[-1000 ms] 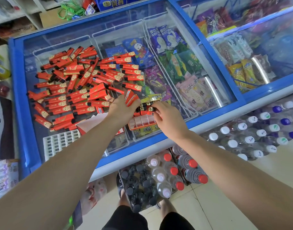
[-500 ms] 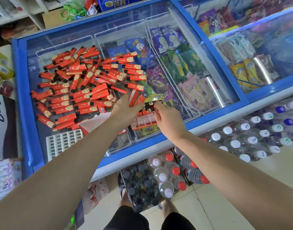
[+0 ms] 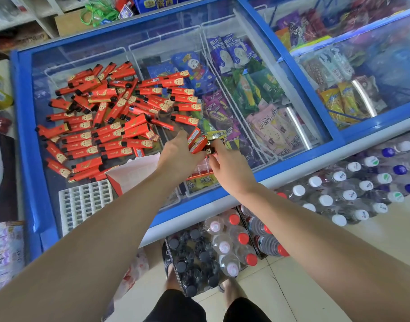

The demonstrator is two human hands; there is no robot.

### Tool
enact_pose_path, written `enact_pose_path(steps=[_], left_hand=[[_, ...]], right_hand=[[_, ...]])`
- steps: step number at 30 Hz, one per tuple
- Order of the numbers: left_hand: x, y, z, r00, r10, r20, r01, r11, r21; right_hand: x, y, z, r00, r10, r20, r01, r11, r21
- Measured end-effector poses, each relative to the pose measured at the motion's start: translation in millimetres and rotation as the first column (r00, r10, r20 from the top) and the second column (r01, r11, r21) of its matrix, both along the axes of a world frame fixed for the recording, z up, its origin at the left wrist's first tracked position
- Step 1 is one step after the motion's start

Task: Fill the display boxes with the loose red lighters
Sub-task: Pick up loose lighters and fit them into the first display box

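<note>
A heap of loose red lighters (image 3: 111,117) lies on the glass lid of the blue freezer (image 3: 25,145). My left hand (image 3: 178,156) grips a few red lighters (image 3: 196,141) above an orange display box (image 3: 200,169) with a clear slotted insert. My right hand (image 3: 227,166) pinches the black top of one lighter (image 3: 209,148) next to that bundle, over the box. The box is mostly hidden by both hands. A white empty slotted tray (image 3: 83,201) lies near the freezer's front left. An open box flap (image 3: 134,173) sits between the tray and my left forearm.
Ice cream packets (image 3: 234,89) fill the freezer under the glass. A second freezer (image 3: 362,66) stands to the right. Packs of bottled drinks (image 3: 222,242) and water bottles (image 3: 362,182) stand on the floor against the freezer front. Shelves (image 3: 25,17) run along the back.
Both hands have lifted slightly off the display box and come together. The left hand's lighters have tilted toward the right hand, which now pinches one lighter's top.
</note>
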State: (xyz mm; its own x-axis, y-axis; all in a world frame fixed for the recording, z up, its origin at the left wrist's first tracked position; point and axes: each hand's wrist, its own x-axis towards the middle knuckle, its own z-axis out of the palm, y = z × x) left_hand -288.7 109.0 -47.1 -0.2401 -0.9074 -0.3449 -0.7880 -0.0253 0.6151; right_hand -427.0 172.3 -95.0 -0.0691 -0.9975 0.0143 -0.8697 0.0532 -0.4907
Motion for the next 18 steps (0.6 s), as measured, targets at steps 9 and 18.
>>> enact_pose_path(steps=[9, 18], left_hand=[[0, 2, 6, 0.997, 0.043, -0.060, -0.044, 0.999, -0.019], [3, 3, 14, 0.989, 0.064, -0.135, -0.063, 0.998, 0.012]], right_hand=[[10, 0, 6, 0.973, -0.037, -0.226, 0.059, 0.994, 0.090], [2, -4, 10, 0.963, -0.070, -0.262, 0.117, 0.979, 0.170]])
